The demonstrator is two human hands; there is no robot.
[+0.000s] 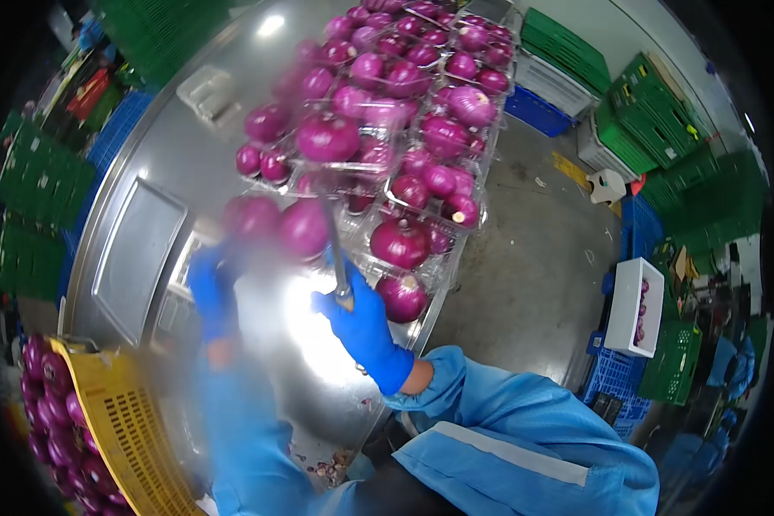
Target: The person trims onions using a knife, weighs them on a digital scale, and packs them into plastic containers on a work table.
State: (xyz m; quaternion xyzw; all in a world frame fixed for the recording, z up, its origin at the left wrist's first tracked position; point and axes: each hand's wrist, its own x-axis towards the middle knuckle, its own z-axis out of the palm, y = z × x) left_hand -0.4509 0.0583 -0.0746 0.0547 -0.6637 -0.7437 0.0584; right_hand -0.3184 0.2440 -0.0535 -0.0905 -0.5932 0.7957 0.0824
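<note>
My right hand (361, 331), in a blue glove, is closed around the handle of a knife (335, 249), its blade pointing away from me over the steel table (305, 413). Close to the blade lies a red onion (304, 228), with a second red onion (254, 217), blurred, to its left. My left hand (211, 288), also blue-gloved, is just below and left of that second onion; motion smears its fingers, so its grip is unclear. Clear plastic trays (445, 273) filled with peeled red onions cover the table's far and right side.
A yellow crate (129, 413) stands at the left, with many red onions (56, 404) beside it. A flat metal plate (138, 258) and an unfilled plastic tray (206, 93) rest on the table. Green crates (649, 112) and a white box (636, 308) stand across the floor.
</note>
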